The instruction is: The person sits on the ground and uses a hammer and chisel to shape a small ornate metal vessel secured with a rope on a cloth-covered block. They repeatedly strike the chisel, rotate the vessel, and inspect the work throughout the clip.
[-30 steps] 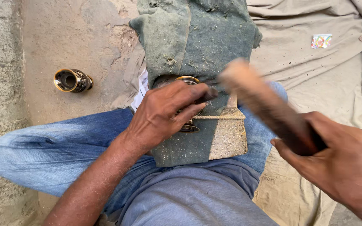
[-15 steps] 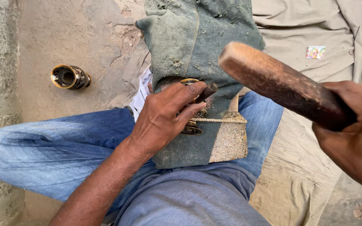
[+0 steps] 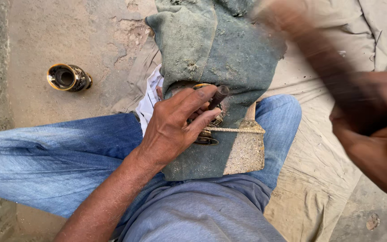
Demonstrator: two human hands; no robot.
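the right hand, closed on the wooden mallet, has swung it into a blur above the lap, while the left hand pinches a small dark punch against the brass piece on the green cloth, so a blow looks in progress

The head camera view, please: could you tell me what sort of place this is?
Probably an informal floor-level metalwork spot: bare, rough concrete floor, a dusty tan ground cloth, and a brass-rimmed vessel lying on its side.
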